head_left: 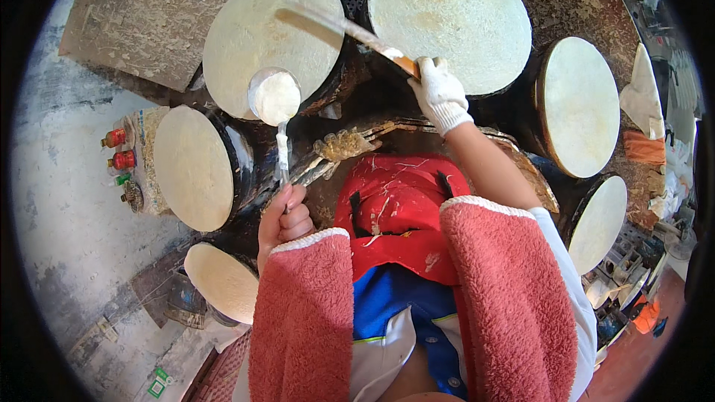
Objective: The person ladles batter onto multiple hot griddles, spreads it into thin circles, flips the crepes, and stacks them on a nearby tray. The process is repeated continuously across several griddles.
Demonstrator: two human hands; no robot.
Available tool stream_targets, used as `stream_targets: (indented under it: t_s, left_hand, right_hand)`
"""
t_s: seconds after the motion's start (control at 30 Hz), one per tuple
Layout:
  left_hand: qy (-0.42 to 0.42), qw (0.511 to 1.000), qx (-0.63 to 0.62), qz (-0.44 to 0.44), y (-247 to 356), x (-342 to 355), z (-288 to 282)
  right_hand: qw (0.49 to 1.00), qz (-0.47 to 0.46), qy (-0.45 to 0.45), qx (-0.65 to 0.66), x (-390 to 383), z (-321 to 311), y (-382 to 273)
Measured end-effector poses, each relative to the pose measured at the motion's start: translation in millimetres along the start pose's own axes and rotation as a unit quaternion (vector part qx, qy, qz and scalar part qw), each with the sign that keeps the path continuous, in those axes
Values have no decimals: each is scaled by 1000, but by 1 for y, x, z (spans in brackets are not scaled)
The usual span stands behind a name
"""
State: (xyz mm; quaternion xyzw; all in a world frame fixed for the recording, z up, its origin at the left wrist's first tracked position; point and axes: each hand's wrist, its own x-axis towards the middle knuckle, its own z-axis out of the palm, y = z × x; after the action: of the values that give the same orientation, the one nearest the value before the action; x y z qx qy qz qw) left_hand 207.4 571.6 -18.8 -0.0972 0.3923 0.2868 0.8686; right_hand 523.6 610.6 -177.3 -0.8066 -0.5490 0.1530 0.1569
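My bare left hand (287, 219) is closed round the handle of a metal ladle (275, 95), whose bowl holds thick white paste over the lower edge of the back-left drum (246, 37). My right hand (439, 93), in a white knit glove, grips a long flat scraper (406, 65) with a wooden handle; its far end is blurred over that same drum's pale round head. Beside it stands the back-right drum (450, 15), with a white, roughly coated top. Smaller drums surround me: left (190, 167), lower left (223, 283), right (577, 108) and lower right (596, 227).
A stained board (138, 18) lies at the back left. Red bottles (119, 160) and a green one stand on a small surface at the far left. Below me is a paint-spattered red padded item (395, 201). Cloths (640, 97) and clutter line the right edge.
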Motion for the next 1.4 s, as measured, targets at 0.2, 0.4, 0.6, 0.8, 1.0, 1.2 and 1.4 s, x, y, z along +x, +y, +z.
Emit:
stream_targets:
  t_s: [0.2,0.4,0.6,0.8,1.0,1.2,1.4]
  left_hand:
    - [-33,999,10,-7,2,1,-5]
    - [-32,999,18,-2,4,3,-7]
    - [-56,998,34,-12,7,4,-8]
    - [-40,998,43,-23,10,5,-8]
    - [-43,999,29,-13,9,6,-4]
    - [-35,999,19,-16,9,11,1]
    - [-27,999,37,-6,8,11,-1]
  right_hand:
    - [1000,28,-3,1,14,-13,6]
    - [997,-5,-65,-44,15,-17,-3]
    - [998,14,-40,-41,22,-22,5]
    - [995,-2,-68,-67,25,-22,5]
    - [999,26,-27,-7,27,-29,7]
    - [998,-7,-51,-44,24,-9,-1]
    - [999,32,14,-24,38,-16,4]
